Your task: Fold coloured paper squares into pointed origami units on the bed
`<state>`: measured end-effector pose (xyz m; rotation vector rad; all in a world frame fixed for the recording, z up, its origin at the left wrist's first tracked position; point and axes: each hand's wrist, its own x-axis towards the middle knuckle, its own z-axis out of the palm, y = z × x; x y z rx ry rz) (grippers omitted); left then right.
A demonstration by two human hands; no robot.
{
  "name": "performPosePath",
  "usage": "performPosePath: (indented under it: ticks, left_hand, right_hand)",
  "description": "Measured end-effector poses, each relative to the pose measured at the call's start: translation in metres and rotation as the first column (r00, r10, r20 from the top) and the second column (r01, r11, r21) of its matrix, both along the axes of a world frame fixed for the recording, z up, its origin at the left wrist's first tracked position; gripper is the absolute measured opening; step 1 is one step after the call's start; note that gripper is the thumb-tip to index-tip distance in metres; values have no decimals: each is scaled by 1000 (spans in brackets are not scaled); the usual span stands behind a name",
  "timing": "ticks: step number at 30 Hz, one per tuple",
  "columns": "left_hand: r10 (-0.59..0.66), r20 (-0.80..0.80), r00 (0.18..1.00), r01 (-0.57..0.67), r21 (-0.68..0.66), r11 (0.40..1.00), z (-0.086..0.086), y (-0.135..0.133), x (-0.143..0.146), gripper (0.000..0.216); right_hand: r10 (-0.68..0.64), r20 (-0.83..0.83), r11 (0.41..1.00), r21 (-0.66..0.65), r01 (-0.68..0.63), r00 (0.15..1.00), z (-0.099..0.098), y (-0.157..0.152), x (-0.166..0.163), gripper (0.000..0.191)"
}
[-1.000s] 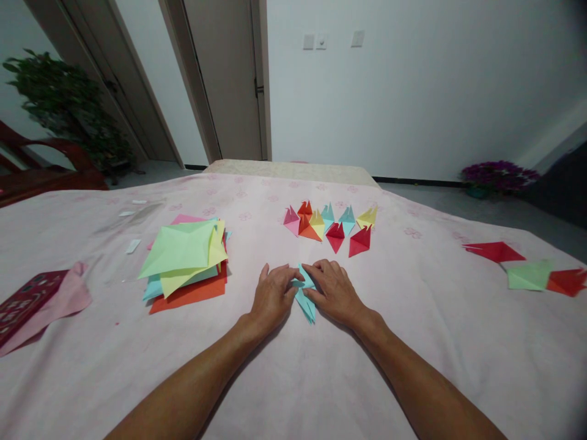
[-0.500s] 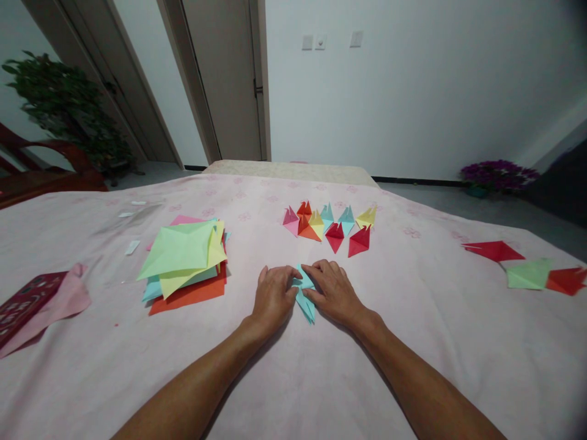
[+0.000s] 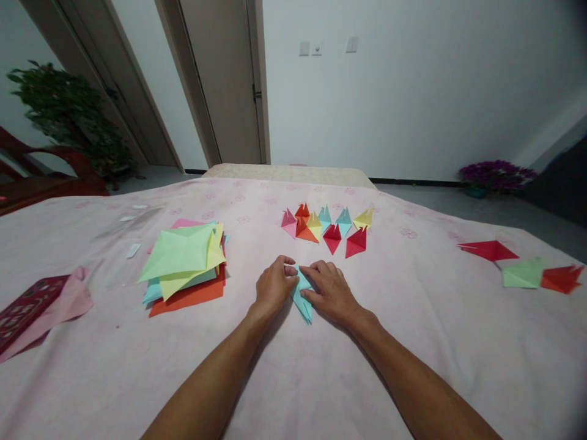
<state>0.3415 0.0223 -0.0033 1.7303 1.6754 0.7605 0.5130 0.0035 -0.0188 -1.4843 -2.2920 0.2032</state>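
A big pink cloth (image 3: 413, 342) with small flower prints covers a wide flat top and fills most of the picture. Behind it are a white wall, a closed door (image 3: 224, 79) and some light switches (image 3: 316, 47). A green plant (image 3: 68, 116) stands in the upper left, and purple flowers (image 3: 495, 174) sit on the floor in the upper right.

In the middle of the picture, two bare arms reach in from the bottom edge. Both hands meet on a blue folded paper (image 3: 302, 300) that lies on the cloth. It is long and thin, and its point faces the bottom of the picture. The left hand (image 3: 274, 286) has its fingers curled in and nips the top edge of the paper. The right hand (image 3: 332, 293) lies spread and flat, with its fingers pressing down on the right side of the paper. The two hands almost touch.

Just above the hands is a row of small folded shapes (image 3: 326, 225) in pink, red, orange, yellow and blue. To the left of the hands is a pile of paper sheets (image 3: 183, 263) with a light green sheet on top. At the far left edge lies a dark red box (image 3: 22, 305) with a pink sheet (image 3: 64, 299) partly on it. At the far right lie a red folded piece (image 3: 488, 249), a green folded piece (image 3: 520, 275) and an orange-red folded piece (image 3: 560, 278).
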Motion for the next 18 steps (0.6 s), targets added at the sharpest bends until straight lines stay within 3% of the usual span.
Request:
performPosePath:
  ticks: [18]
  left_hand:
    - [62, -120, 991, -65, -19, 998, 11, 3, 4, 38]
  right_hand:
    - [-12, 11, 1000, 6, 12, 1000, -1, 0, 0, 48]
